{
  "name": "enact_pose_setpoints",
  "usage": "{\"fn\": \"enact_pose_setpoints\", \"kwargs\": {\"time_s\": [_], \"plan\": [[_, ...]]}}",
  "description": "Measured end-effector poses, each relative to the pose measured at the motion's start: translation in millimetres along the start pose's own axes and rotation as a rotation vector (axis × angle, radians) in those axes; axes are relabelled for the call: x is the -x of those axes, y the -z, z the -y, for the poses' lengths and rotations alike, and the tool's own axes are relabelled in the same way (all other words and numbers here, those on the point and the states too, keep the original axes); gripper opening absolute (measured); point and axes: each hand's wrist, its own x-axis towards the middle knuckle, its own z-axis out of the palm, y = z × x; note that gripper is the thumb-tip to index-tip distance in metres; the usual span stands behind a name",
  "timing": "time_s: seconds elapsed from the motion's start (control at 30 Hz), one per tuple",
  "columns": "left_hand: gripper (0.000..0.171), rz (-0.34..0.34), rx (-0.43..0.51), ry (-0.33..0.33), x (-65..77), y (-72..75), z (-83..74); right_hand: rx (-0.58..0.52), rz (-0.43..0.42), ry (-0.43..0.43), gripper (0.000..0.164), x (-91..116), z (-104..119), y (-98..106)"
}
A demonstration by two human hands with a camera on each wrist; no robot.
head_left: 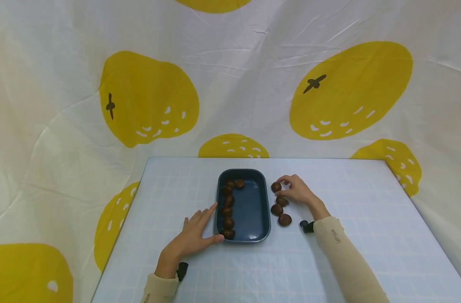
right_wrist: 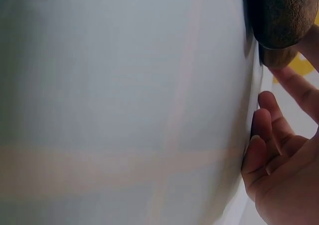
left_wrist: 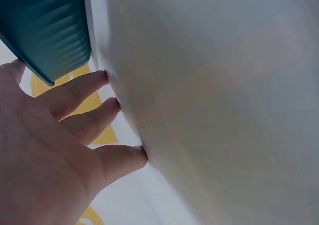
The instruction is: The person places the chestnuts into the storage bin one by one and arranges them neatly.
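Observation:
A dark blue rectangular tray (head_left: 253, 202) lies on the table, with several brown chestnuts (head_left: 228, 211) in a column along its left side and one more (head_left: 239, 183) beside the top of that column. My left hand (head_left: 192, 235) is spread at the tray's left side; its index finger and thumb touch the rim, and the other fingertips (left_wrist: 132, 155) rest on the table. To the right of the tray, my right hand (head_left: 296, 190) pinches a chestnut (head_left: 276, 187) between thumb and index finger. Its other fingers (right_wrist: 256, 155) are curled against the tabletop.
Below the right hand, more loose chestnuts (head_left: 285, 219) lie on the table near the tray's right wall. A pale checked cloth (head_left: 329, 269) covers the table. Behind it hangs a white curtain (head_left: 245, 84) with yellow fruit prints.

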Motion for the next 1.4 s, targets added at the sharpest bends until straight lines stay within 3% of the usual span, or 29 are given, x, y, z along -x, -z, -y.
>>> {"fn": "enact_pose_setpoints", "kwargs": {"time_s": [0.3,0.67,1.03,1.4], "plan": [[0.097,-0.005,-0.014,0.003,-0.2,0.0,1.0,-0.006,-0.024,-0.004,0.04,-0.9,1.3,1.0],[0.097,0.01,-0.003,0.002,1.1,-0.6,0.6,-0.132,-0.045,-0.092,0.043,5.6,14.9,6.3],[0.098,0.014,-0.01,-0.003,-1.7,0.6,0.2,-0.226,-0.12,-0.045,0.046,8.1,57.0,17.3],[0.098,0.003,-0.022,0.006,-3.0,-1.4,3.9,-0.315,-0.118,0.0,0.044,-4.0,111.7,15.4]]}}
